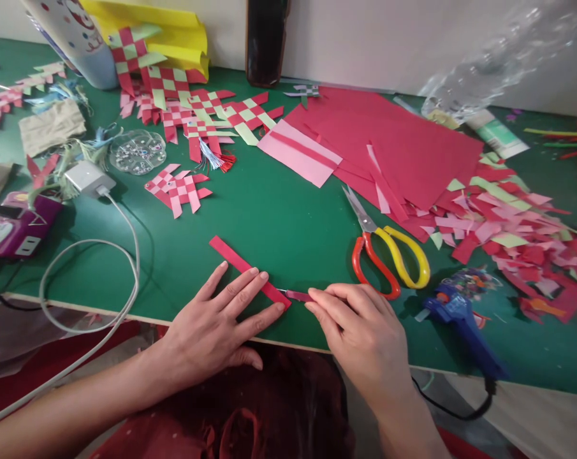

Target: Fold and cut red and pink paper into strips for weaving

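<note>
A narrow red paper strip (233, 254) lies slantwise on the green table near its front edge. My left hand (216, 315) is spread flat with its fingertips resting on the strip, and nothing is gripped in it. My right hand (365, 325) pinches a slim tool with a dark reddish handle (298, 296). The tool's thin metal tip reaches the strip's lower right end, close to my left fingers. Scissors with red and yellow handles (381, 245) lie partly open beyond my right hand.
Red paper sheets (388, 140), woven paper fish (178, 190) and a pile of paper scraps (508, 217) lie farther back. A blue glue gun (470, 331) is at the right; a white charger (90, 178) with looping cable is at the left.
</note>
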Motion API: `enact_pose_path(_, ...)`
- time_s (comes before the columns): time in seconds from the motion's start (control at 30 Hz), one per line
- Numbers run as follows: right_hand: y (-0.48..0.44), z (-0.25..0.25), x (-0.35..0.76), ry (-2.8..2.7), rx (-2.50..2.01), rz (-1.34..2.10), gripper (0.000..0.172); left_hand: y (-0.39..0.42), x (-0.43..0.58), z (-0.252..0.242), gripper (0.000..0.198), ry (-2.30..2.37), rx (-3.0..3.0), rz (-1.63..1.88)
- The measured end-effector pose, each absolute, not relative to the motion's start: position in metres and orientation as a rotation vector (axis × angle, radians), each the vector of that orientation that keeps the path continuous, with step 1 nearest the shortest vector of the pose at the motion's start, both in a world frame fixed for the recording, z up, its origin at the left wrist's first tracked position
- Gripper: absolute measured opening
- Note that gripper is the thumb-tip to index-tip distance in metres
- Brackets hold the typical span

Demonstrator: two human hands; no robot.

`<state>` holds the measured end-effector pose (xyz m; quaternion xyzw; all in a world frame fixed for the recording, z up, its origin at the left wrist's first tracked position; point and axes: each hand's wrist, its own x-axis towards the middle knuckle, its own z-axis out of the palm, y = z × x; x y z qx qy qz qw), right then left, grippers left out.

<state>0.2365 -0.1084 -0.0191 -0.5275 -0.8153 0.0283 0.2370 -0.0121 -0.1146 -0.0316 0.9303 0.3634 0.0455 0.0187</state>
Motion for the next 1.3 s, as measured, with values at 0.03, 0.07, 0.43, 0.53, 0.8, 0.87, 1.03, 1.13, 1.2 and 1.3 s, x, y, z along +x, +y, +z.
enact_pose_path(0.03, -0.108, -0.019, 0.237, -2.237, -1.452, 0.076, 0.012, -0.115, -0.012, -0.031, 0.080, 1.128, 2.888, 0.140)
enact_pose_path(0.07, -0.108, -0.019, 0.238, -2.240, -1.453, 0.075, 0.012, -0.114, -0.012, -0.031, 0.080, 1.126, 2.888, 0.140)
enact_pose_path(0.43, -0.100, -0.021, 0.230, -2.244, -1.434, 0.074, 0.012, -0.114, -0.012, -0.030, 0.082, 1.126, 2.897, 0.151)
enact_pose_path(0.53, -0.099, -0.020, 0.231, -2.252, -1.411, 0.063, 0.012, -0.115, -0.012, -0.032, 0.082, 1.134, 2.884, 0.141)
enact_pose_path(0.8, -0.099, -0.019, 0.227, -2.251, -1.411, 0.073, 0.013, -0.112, -0.015, -0.026, 0.082, 1.203, 2.825, 0.151)
enact_pose_path(0.87, -0.099, -0.019, 0.227, -2.247, -1.404, 0.071, 0.013, -0.108, -0.019, -0.021, 0.076, 1.259, 2.789, 0.132)
enact_pose_path(1.03, -0.108, -0.018, 0.229, -2.247, -1.410, 0.076, 0.012, -0.108, -0.025, -0.017, 0.074, 1.297, 2.760, 0.092)
enact_pose_path(1.13, -0.116, -0.017, 0.226, -2.250, -1.414, 0.090, 0.012, -0.113, -0.026, -0.021, 0.084, 1.288, 2.785, 0.059)
enact_pose_path(1.2, -0.120, -0.018, 0.223, -2.246, -1.411, 0.103, 0.012, -0.116, -0.027, -0.023, 0.087, 1.268, 2.804, 0.035)
enact_pose_path(1.3, -0.121, -0.019, 0.218, -2.234, -1.406, 0.105, 0.012, -0.116, -0.029, -0.024, 0.088, 1.237, 2.825, 0.020)
